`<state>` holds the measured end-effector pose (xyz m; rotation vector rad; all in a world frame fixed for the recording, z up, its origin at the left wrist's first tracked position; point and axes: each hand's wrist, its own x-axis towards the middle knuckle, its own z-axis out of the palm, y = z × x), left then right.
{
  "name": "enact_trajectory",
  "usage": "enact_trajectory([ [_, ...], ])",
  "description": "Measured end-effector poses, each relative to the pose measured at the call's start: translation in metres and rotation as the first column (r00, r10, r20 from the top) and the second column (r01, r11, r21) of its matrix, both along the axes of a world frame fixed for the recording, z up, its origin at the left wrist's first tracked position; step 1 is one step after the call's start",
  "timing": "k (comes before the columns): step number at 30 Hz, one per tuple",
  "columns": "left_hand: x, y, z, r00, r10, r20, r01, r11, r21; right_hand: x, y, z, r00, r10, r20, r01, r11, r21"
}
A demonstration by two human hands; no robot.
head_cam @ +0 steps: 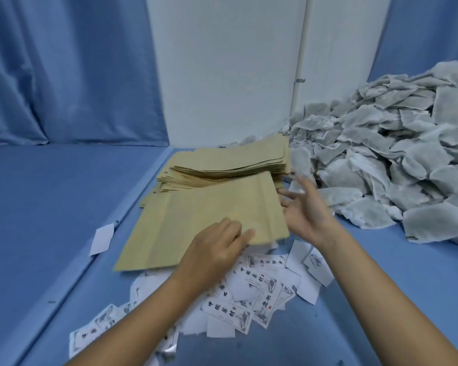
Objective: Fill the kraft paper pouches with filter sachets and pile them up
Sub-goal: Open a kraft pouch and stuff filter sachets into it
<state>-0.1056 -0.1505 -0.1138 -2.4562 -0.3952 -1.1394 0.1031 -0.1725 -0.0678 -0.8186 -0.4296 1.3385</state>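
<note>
A flat kraft paper pouch [204, 223] is held tilted above the blue table, its right end nearest my hands. My left hand [217, 249] pinches its lower right corner between thumb and fingers. My right hand [306, 207] is just off the pouch's right edge, fingers spread and blurred, holding nothing. Behind the pouch lies a stack of empty kraft pouches [230, 162]. A big heap of white-grey filter sachets [397, 159] fills the right side of the table.
Printed white paper labels [251, 299] lie scattered on the blue table cloth [50, 207] under and in front of my hands. One loose label [102, 239] lies to the left. Blue curtains and a white panel [222, 70] close off the back.
</note>
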Motion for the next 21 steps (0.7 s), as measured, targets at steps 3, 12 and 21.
enact_trajectory([
  [3,-0.012,-0.027,-0.021,0.992,-0.082,-0.095,0.072,0.992,-0.108,-0.007,-0.012,-0.021,0.955,0.102,0.279,-0.062,0.987,-0.149],
  [12,0.046,-0.007,-0.024,0.998,-0.020,-0.068,-0.055,0.381,-0.923,-0.012,-0.016,-0.062,0.946,-0.030,0.322,0.107,0.969,-0.224],
  [21,0.087,0.024,-0.037,0.945,0.327,-0.035,-0.078,0.121,-0.990,-0.005,-0.008,-0.071,0.982,0.141,0.124,-0.128,0.986,-0.102],
])
